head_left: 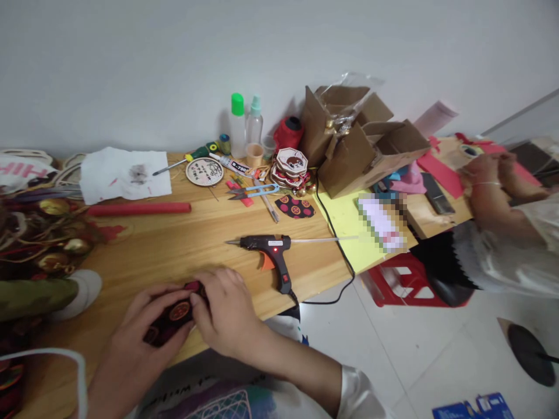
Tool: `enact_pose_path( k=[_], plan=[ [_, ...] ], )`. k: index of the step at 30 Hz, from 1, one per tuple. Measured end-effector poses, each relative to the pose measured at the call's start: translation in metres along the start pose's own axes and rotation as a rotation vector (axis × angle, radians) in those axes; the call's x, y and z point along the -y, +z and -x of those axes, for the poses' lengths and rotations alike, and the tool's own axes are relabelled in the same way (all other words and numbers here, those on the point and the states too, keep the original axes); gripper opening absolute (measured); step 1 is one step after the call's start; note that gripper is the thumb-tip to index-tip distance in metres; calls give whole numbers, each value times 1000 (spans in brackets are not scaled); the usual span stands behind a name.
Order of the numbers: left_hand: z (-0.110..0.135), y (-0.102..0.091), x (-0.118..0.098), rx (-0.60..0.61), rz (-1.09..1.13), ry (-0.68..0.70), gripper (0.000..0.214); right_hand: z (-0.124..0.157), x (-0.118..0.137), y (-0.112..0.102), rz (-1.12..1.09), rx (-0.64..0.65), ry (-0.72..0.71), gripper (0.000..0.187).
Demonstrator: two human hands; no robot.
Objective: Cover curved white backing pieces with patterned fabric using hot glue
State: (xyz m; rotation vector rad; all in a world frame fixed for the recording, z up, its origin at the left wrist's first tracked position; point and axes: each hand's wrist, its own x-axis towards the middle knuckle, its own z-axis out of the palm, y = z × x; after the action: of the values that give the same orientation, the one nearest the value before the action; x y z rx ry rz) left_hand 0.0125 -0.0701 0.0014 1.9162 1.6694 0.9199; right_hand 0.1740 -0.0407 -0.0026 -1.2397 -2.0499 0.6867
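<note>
My left hand (144,337) is closed around a dark patterned piece of fabric (172,319) with orange round motifs, low over the table's front edge. On the same piece, at its right end, my right hand (227,311) pinches with thumb and fingers. What lies under the fingers is hidden. A black glue gun (267,243) with an orange trigger and a lit red light lies to the right of my hands, a clear glue stick (317,239) in its back. Beyond it rests a fan-shaped patterned fabric piece (295,206).
Blue-handled thread snips (253,191), a pen (269,203), a screwdriver (174,166) and bottles (238,128) stand or lie toward the wall. Cardboard boxes (349,151) are at the back right. The glue gun's cord (336,233) crosses yellow paper (345,221). Another person's hands (491,171) work at right.
</note>
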Motion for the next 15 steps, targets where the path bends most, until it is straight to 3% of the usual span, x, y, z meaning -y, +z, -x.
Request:
enact_pose_path(
  k=[3, 6, 8, 11, 15],
  plan=[
    [-8, -7, -6, 82, 169, -138, 20, 3, 0, -3, -169, -63, 47, 28],
    [-25, -24, -16, 175, 312, -203, 24, 6, 5, -12, -459, -75, 257, 31],
    [-39, -36, -21, 160, 365, -173, 21, 4, 8, -18, -673, -78, 385, 36],
    [-57, -45, -21, 116, 397, -118, 11, -4, 14, -21, -922, 73, 505, 37],
    [-68, -38, -8, 178, 444, -29, 10, -13, 21, -16, -963, 94, 552, 44]
  ],
)
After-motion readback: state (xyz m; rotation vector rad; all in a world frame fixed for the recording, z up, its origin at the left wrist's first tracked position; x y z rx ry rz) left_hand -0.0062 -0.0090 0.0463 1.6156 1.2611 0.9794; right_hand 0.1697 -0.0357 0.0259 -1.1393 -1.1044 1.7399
